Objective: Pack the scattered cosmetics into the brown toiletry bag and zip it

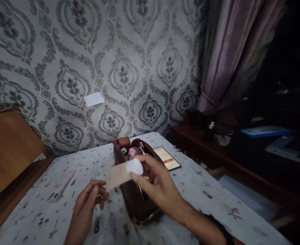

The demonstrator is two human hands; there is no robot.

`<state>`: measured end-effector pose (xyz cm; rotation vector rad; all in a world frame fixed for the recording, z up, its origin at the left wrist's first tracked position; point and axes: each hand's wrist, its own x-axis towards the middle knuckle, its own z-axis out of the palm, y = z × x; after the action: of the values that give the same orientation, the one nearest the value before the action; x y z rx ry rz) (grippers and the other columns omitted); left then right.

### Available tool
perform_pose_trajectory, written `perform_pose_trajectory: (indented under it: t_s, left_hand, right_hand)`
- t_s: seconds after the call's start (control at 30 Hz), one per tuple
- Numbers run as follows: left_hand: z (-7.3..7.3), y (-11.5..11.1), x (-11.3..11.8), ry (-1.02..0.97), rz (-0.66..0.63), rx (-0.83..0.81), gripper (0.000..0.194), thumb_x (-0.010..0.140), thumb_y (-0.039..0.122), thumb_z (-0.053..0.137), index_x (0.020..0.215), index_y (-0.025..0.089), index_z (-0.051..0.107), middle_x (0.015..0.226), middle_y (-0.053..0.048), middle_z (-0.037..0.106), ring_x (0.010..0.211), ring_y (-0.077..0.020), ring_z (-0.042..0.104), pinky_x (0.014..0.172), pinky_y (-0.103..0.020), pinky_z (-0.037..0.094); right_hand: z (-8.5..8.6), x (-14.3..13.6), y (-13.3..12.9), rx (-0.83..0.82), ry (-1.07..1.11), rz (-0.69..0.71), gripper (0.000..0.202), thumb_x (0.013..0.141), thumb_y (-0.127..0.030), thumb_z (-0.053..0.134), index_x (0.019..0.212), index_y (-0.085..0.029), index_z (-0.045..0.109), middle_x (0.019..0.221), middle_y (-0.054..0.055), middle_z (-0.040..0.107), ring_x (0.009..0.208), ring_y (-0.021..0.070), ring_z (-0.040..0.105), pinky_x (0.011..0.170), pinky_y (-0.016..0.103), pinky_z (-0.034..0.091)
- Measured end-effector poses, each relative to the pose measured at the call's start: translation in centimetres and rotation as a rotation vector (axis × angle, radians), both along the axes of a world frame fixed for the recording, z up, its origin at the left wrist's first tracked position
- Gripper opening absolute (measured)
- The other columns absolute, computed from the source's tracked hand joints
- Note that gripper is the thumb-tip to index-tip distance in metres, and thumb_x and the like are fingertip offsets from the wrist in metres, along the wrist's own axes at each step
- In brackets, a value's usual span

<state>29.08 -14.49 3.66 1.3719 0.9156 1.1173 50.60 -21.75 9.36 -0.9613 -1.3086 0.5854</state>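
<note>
My right hand (152, 177) grips a beige squeeze tube (118, 175) by its round white cap (135, 166), holding it tilted above the table. Close to the tube's flat end is my left hand (90, 200), fingers loosely bent and apart, with nothing gripped in them; whether a fingertip touches the tube I cannot tell. Beneath and behind the right hand stands a dark brown bag (137, 206), unzipped. A pink-capped item (131, 152) and some shiny metallic pieces show in its opening. The right forearm hides part of the bag.
A pale pink tube (64, 183) lies on the patterned tablecloth (88, 163) at the left. Beyond the bag's right side rests a phone (169, 159) with a lit screen. A wooden panel (12, 149) stands at the left, and a dark red surface (190, 136) at the right.
</note>
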Motion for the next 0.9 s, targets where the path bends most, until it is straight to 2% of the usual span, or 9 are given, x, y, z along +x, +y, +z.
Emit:
perform_pose_trajectory:
  t_s: [0.1, 0.17, 0.27, 0.37, 0.47, 0.6, 0.73, 0.9]
  left_hand:
    - [1.3, -0.1, 1.6, 0.334, -0.048, 0.270, 0.035, 0.094, 0.052, 0.054, 0.098, 0.020, 0.069, 0.089, -0.007, 0.068, 0.082, -0.0208, 0.064, 0.069, -0.028, 0.050]
    - [2.4, 0.3, 2.9, 0.478, -0.041, 0.481, 0.031, 0.097, 0.046, 0.049, 0.102, 0.022, 0.068, 0.100, -0.009, 0.068, 0.096, -0.0238, 0.063, 0.080, -0.032, 0.050]
    - [4.3, 1.9, 5.4, 0.602, -0.061, 0.800, 0.028, 0.101, 0.035, 0.041, 0.110, 0.022, 0.065, 0.108, -0.009, 0.067, 0.108, -0.0249, 0.058, 0.092, -0.038, 0.047]
    - [5.9, 4.2, 8.1, 0.755, -0.166, 0.962, 0.031, 0.102, 0.029, 0.037, 0.114, 0.021, 0.064, 0.115, -0.009, 0.068, 0.117, -0.0254, 0.055, 0.103, -0.044, 0.043]
    - [6.6, 6.1, 10.1, 0.979, -0.287, 1.007, 0.034, 0.103, 0.029, 0.035, 0.118, 0.019, 0.064, 0.124, -0.010, 0.068, 0.128, -0.0281, 0.050, 0.110, -0.049, 0.038]
    - [6.9, 7.0, 11.4, 1.190, -0.395, 1.002, 0.038, 0.103, 0.031, 0.033, 0.125, 0.018, 0.061, 0.132, -0.011, 0.066, 0.137, -0.0303, 0.046, 0.114, -0.058, 0.032]
    - [7.1, 6.9, 11.3, 1.260, -0.449, 0.957, 0.039, 0.103, 0.031, 0.034, 0.131, 0.018, 0.057, 0.138, -0.011, 0.062, 0.137, -0.0297, 0.048, 0.116, -0.063, 0.027]
    - [7.1, 6.6, 10.6, 1.201, -0.459, 0.971, 0.039, 0.104, 0.030, 0.032, 0.131, 0.021, 0.059, 0.138, -0.008, 0.063, 0.133, -0.0249, 0.054, 0.119, -0.055, 0.028]
  right_hand:
    - [0.9, 3.0, 1.1, 0.034, -0.028, -0.124, 0.025, 0.087, -0.037, 0.065, 0.106, -0.021, 0.061, 0.095, 0.004, 0.066, 0.084, 0.0178, 0.063, 0.074, 0.029, 0.052]
    - [1.3, 4.6, 2.1, 0.065, -0.093, -0.232, 0.027, 0.087, -0.039, 0.065, 0.107, -0.021, 0.061, 0.097, 0.005, 0.067, 0.086, 0.0190, 0.064, 0.074, 0.031, 0.053]
    - [1.2, 6.5, 4.0, 0.097, -0.201, -0.343, 0.030, 0.087, -0.039, 0.064, 0.109, -0.020, 0.061, 0.101, 0.007, 0.067, 0.087, 0.0206, 0.065, 0.075, 0.033, 0.053]
    - [0.9, 7.8, 6.3, 0.118, -0.302, -0.399, 0.029, 0.087, -0.038, 0.061, 0.108, -0.019, 0.060, 0.102, 0.008, 0.067, 0.089, 0.0221, 0.065, 0.078, 0.035, 0.053]
    - [1.0, 8.5, 8.4, 0.104, -0.431, -0.438, 0.024, 0.087, -0.036, 0.058, 0.103, -0.018, 0.062, 0.098, 0.009, 0.068, 0.089, 0.0230, 0.063, 0.078, 0.034, 0.050]
    - [1.3, 9.1, 10.6, 0.016, -0.622, -0.424, 0.022, 0.087, -0.033, 0.056, 0.098, -0.016, 0.064, 0.092, 0.008, 0.067, 0.083, 0.0217, 0.061, 0.076, 0.032, 0.046]
    - [1.3, 9.5, 12.3, -0.077, -0.726, -0.366, 0.023, 0.087, -0.028, 0.055, 0.101, -0.013, 0.065, 0.089, 0.008, 0.068, 0.079, 0.0202, 0.060, 0.074, 0.029, 0.043]
    - [1.0, 10.1, 13.7, -0.109, -0.824, -0.334, 0.024, 0.090, -0.029, 0.054, 0.106, -0.015, 0.066, 0.092, 0.007, 0.070, 0.082, 0.0203, 0.061, 0.073, 0.028, 0.040]
